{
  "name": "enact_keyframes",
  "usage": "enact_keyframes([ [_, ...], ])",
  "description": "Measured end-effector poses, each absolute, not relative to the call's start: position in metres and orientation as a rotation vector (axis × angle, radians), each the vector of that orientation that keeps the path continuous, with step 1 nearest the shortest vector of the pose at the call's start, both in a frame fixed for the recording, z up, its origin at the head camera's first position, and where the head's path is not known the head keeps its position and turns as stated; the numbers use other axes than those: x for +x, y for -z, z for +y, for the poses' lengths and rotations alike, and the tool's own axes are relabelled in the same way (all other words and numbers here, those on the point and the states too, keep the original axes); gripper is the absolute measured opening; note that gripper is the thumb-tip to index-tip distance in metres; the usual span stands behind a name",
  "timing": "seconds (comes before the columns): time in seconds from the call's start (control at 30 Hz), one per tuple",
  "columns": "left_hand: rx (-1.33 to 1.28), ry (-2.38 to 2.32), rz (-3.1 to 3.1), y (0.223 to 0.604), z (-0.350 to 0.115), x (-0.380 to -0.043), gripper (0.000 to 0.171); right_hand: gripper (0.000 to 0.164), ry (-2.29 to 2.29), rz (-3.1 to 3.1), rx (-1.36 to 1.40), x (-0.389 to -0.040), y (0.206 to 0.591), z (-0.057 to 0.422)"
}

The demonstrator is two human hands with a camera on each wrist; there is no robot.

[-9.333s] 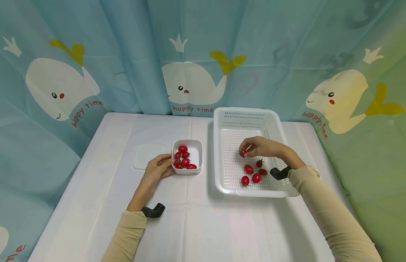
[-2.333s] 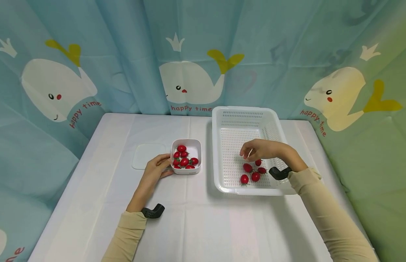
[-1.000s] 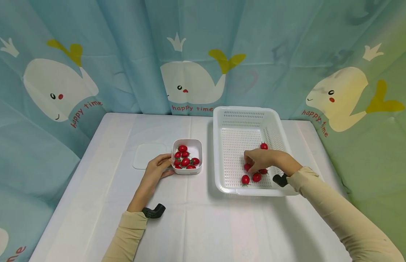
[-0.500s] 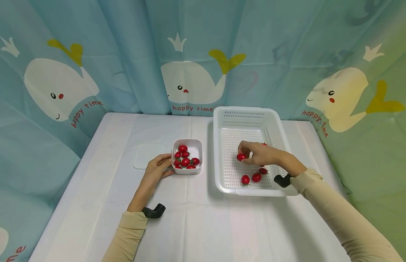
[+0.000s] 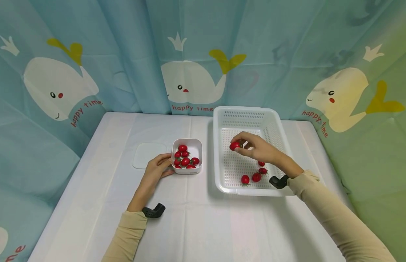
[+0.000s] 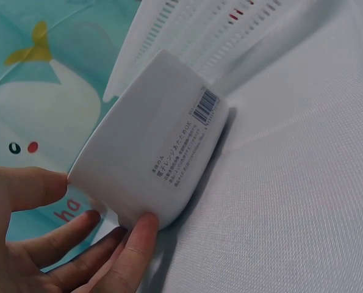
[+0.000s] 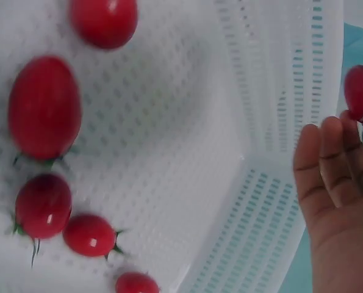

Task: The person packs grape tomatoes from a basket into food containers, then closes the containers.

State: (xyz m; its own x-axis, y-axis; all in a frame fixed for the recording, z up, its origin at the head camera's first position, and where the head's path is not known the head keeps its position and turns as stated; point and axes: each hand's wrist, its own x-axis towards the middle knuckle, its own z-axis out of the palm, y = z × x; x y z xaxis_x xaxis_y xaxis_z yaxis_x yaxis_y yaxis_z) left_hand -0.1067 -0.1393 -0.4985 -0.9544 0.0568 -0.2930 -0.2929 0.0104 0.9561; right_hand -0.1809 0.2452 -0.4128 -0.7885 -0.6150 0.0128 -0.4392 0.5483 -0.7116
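My right hand [image 5: 256, 147] pinches a red cherry tomato [image 5: 235, 146] between thumb and fingers, raised over the white perforated basket [image 5: 227, 190]. In the right wrist view the held cherry tomato [image 7: 359, 91] shows at the right edge, its green stem by my fingers [image 7: 337, 165]. Several more cherry tomatoes [image 5: 256, 177] lie on the basket floor. My left hand [image 5: 154, 170] rests its fingertips against the left side of a small white box [image 5: 193, 172] holding several cherry tomatoes [image 5: 185, 161]. The left wrist view shows my left fingers [image 6: 135, 244] at the box's labelled wall [image 6: 138, 128].
A flat translucent lid [image 5: 145, 151] lies on the white tablecloth [image 5: 203, 225], behind and left of the left hand. The basket stands right of the box, with a gap between them. A blue curtain [image 5: 131, 65] with whale prints hangs behind the table.
The box has gained a tomato since the oldest frame. My right hand has picked another from the basket's cluster and lifted it up and left. My left hand has stayed at the box.
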Motion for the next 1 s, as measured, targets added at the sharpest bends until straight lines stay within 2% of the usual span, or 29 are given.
enact_keyframes([
  [0.4, -0.241, -2.038, 2.039, 0.499, -0.139, -0.106, 0.045, 0.028, 1.428, 2.347, -0.706, -0.171, 0.404, 0.221],
  [0.73, -0.240, -2.035, 2.042, 0.498, -0.140, -0.106, 0.044, 0.033, 1.846, 1.869, -0.244, -0.172, 0.396, 0.186],
  [1.0, -0.241, -2.037, 2.042, 0.497, -0.139, -0.106, 0.044, 0.031, 1.911, 1.630, -0.143, -0.179, 0.394, 0.166],
])
